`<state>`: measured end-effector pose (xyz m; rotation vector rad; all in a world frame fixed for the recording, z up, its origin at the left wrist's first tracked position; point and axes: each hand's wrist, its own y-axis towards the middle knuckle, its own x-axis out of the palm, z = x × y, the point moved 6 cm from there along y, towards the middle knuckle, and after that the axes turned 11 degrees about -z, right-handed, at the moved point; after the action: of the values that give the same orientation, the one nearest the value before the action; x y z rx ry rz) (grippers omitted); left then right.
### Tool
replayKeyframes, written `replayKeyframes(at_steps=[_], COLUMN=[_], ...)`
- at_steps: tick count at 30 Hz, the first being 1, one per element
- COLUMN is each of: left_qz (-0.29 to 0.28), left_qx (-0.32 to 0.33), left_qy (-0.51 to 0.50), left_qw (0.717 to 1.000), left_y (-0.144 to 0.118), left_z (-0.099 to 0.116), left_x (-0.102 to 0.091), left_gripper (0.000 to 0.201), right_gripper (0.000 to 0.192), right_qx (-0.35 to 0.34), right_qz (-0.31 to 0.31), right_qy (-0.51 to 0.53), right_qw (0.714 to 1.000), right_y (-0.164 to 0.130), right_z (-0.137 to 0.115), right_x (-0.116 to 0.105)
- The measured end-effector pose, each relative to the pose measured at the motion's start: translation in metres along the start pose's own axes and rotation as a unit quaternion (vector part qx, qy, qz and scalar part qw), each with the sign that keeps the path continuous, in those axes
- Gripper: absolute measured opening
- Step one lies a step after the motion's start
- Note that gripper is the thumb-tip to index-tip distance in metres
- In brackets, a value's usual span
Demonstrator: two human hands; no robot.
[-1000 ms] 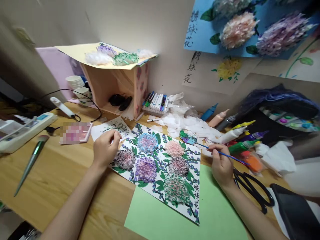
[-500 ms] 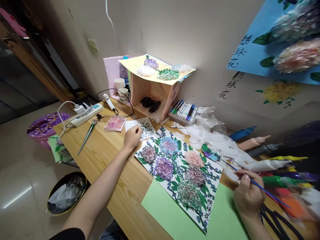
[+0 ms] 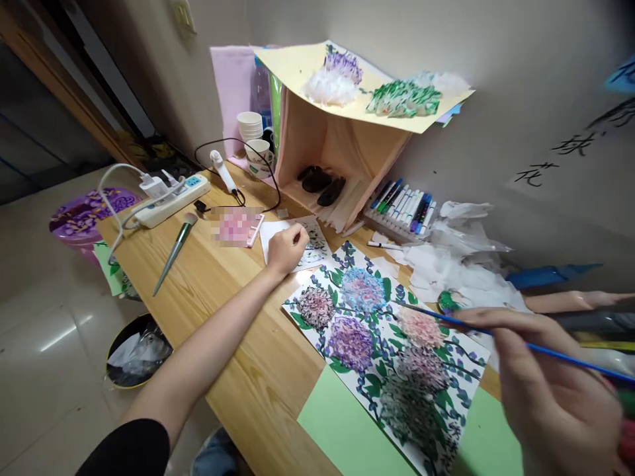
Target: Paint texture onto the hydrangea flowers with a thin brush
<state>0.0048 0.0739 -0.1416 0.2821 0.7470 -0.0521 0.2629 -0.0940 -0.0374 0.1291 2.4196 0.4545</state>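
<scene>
Since half a second ago my view is swinging left and my right hand (image 3: 550,396) is rising close to the lens, blurred now, while my left hand (image 3: 286,248) is staying on the small sheet.

From the head camera I am seeing the right fingers (image 3: 489,317) closing on a thin blue paintbrush (image 3: 446,318); its shaft is running leftward from them, with the tip hanging over the flower painting (image 3: 377,337). That painting is lying flat on the bench (image 3: 223,297), below and left of the right fingers, its lower edge overlapping a green sheet (image 3: 342,430). My left fingers are curling down against a small white paper (image 3: 310,241) with dark green marks; whether they are pinching anything I cannot tell. Just left of those fingers a pink pad (image 3: 237,227) is lying, and further left a green-handled brush (image 3: 173,254) and a power strip (image 3: 171,198). Beyond the left fingers a wooden box shelf (image 3: 342,149) is standing against the wall, with a tray of markers (image 3: 401,208) beside it and crumpled white tissue (image 3: 446,258) just past the painting.
</scene>
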Motion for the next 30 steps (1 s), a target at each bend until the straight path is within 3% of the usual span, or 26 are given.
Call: replayKeyframes(at_steps=[3,6,16,30], left_qz=[-0.004,0.001,0.012,0.006], left_qx=[0.007,0.009,0.062,0.068], left_qy=[0.005,0.013,0.049,0.055], left_qw=[1.000,1.000,0.997,0.996], left_y=[0.001,0.001,0.001,0.001], left_z=[-0.001,-0.001,0.006,0.007], left_x=[0.002,0.003,0.007,0.008], left_gripper=[0.031,0.030,0.026,0.025], right_gripper=[0.014,0.017,0.023,0.024], right_qx=[-0.055,-0.049,0.013,0.014], right_qz=[-0.175,-0.255,-0.290,-0.312], right_qy=[-0.013,-0.046,-0.056,-0.055], right_qw=[0.983,0.965,0.955,0.948], right_y=[0.020,0.028,0.029,0.027], right_z=[-0.025,-0.022,0.009,0.013], right_x=[0.040,0.060,0.092,0.104])
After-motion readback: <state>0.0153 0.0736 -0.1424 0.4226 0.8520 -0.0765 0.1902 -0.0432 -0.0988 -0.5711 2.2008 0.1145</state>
